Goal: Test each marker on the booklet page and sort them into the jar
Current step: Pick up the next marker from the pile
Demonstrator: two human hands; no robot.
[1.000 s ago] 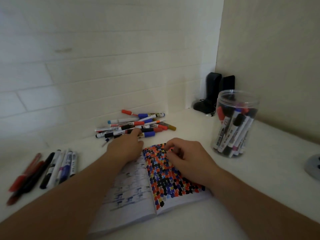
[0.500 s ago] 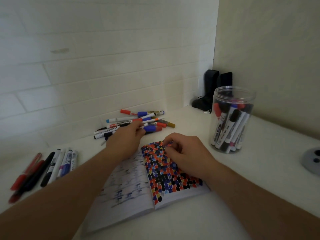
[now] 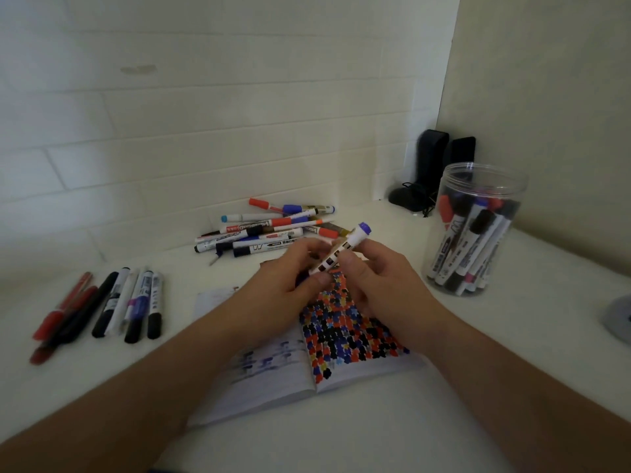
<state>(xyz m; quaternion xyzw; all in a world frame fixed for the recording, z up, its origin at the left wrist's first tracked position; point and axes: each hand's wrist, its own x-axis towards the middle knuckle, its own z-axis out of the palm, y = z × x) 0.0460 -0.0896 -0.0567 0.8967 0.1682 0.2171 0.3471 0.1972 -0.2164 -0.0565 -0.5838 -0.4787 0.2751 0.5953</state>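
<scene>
Both hands up over the booklet [image 3: 273, 377], sharing one marker [image 3: 345, 250]. Left hand [image 3: 273, 295] curled round the low end, thumb on top. Right hand [image 3: 379, 281] pinching the white body a bit higher, fingers bent. Marker tilted, purple end [image 3: 364, 228] poking up and away past the right hand.

Booklet lying open on the white table [image 3: 341, 438]. Right page [image 3: 351, 339] packed with red, blue and black blobs, top part hidden by the hands. Left page with a few faint blue marks.

Behind the booklet, by the tiled wall [image 3: 205, 131]: a messy pile of markers [image 3: 266, 230], about ten, hard to count where crossed.

Left of the booklet: a tidy row of markers [image 3: 129, 302], five or so with dark caps, plus two or three red pens [image 3: 65, 312], blurry.

Right of the booklet: one clear jar [image 3: 473, 230], lid off, standing up, stuffed with markers, too many to count.

Behind the jar, in the corner: two black things [image 3: 433, 165], standing. Far right of the booklet, at the edge: part of one grey round thing [image 3: 618, 314].
</scene>
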